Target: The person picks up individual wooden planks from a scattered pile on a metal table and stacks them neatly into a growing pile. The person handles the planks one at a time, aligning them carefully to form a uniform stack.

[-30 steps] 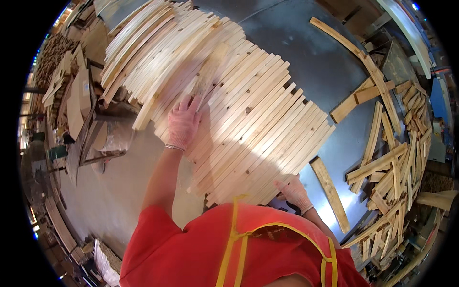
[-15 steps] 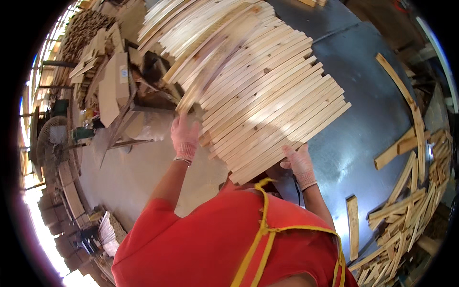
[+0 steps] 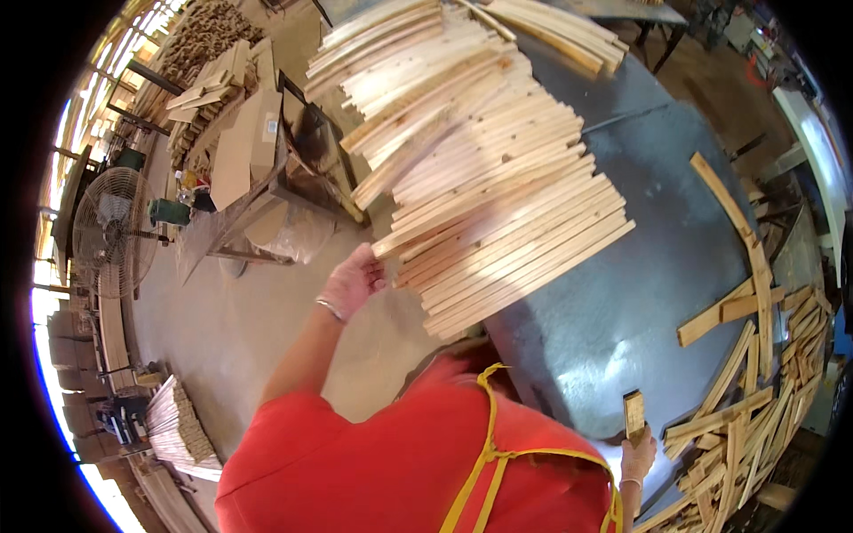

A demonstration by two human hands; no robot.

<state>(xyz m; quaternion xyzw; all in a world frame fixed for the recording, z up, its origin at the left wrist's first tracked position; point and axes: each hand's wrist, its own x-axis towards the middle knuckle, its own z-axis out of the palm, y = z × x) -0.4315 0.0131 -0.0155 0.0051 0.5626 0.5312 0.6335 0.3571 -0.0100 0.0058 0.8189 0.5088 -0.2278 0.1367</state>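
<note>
A workshop seen from above through a wide, curved lens, described from the largest thing to the smallest. A big grey metal table with a dull, scuffed sheen fills the middle and right of the view. On its left half lies a broad stack of pale wooden slats, long thin strips of raw, light-coloured wood laid side by side, their long axis running from lower left to upper right, with the near ends forming a stepped edge over the table's left side. At the bottom, the person's red shirt with yellow apron straps takes up the foreground. To the right, a loose pile of shorter wood offcuts lies scattered along the table's far rim. At the left, on the concrete floor, stand a round wire-caged fan and a cluttered workbench. The left hand is the nearer one to the stack: it reaches up and right, fingers curled against the ends of the lowest slats, touching them at the stack's left edge. The right hand, well apart from the stack at the table's near edge, is closed around a small upright wood block.
</note>
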